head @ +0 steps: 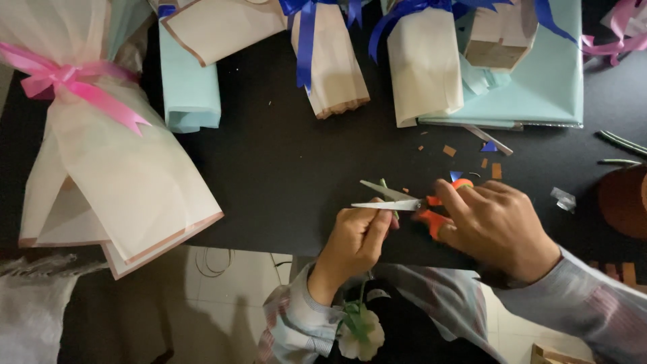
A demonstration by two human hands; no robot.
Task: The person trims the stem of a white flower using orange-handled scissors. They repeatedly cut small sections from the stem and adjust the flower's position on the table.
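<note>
My right hand (495,226) grips orange-handled scissors (397,199), whose silver blades stand apart and point left. Between the blades passes a thin green flower stem (385,184), pinched by my left hand (356,239). The stem runs down under that hand to a white artificial flower (362,335) with green leaves, hanging below the table edge by my lap. Both hands hover over the near edge of a black table (283,175).
A cream-wrapped bouquet with a pink ribbon (101,155) lies at left. Several cream and pale-blue wraps with blue ribbons (330,61) line the far side. Small paper scraps (472,162) dot the table. A brown round object (623,199) sits at right. White floor tiles show below.
</note>
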